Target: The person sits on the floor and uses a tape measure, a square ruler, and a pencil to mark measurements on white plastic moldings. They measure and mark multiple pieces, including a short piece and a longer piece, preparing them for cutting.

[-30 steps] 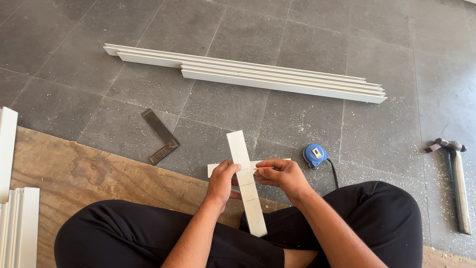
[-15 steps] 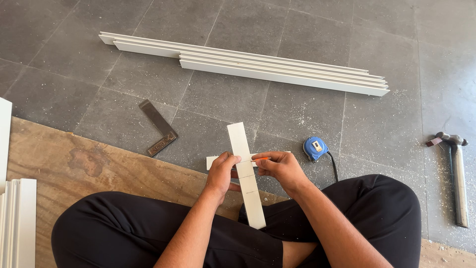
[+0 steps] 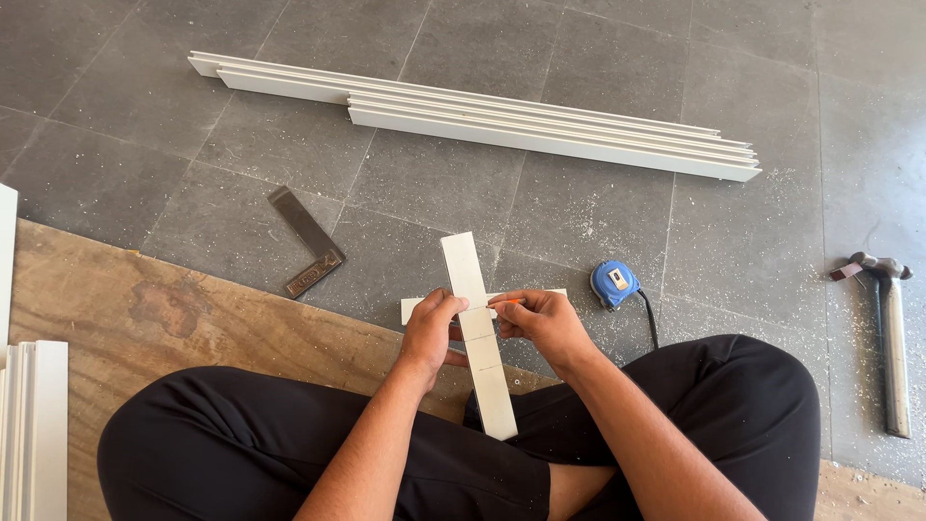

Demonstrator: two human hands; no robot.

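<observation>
While left hand (image 3: 432, 328) pins white strip (image 3: 476, 328), pencil (image 3: 505, 303) in right hand (image 3: 545, 323) grip.

No packages, signs or screens; tape measure (image 3: 614, 283) label white.

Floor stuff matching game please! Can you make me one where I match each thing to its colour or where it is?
1. tape measure
2. hammer
3. square
4. short white strip

A. far right on the floor
B. held in both hands
C. blue
D. dark, L-shaped, left of the hands

Pairs: 1-C, 2-A, 3-D, 4-B
</observation>
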